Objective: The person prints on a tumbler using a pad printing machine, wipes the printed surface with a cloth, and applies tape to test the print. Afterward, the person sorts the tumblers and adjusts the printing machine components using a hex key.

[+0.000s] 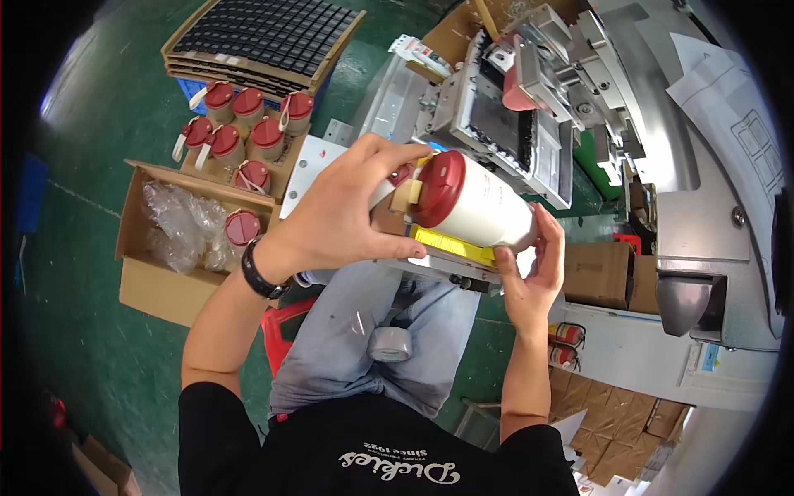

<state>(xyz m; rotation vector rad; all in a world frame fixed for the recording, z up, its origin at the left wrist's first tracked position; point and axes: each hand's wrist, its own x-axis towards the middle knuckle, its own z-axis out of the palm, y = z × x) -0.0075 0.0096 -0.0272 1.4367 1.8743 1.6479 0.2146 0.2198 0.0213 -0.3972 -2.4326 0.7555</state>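
Note:
A cream tumbler with a red lid (488, 202) lies on its side in front of me, tilted down to the right. My right hand (533, 269) grips its base between thumb and fingers. At the lid end, my left hand (351, 202) curls around the carrying strap (383, 193), beside a pale yellowish block touching the lid. The left fingertips are partly hidden. Just under the tumbler is a bright yellow strip (455, 245) on the machine's front fixture. A roll of clear tape (390, 344) rests between my thighs.
Several red-lidded tumblers (267, 136) stand on cardboard at the left. Below them is an open carton (161, 285) with plastic bags and another red-lidded tumbler. A printing machine (504, 116) with a pink pad stands ahead. Black gridded trays (260, 37) are stacked at the back left.

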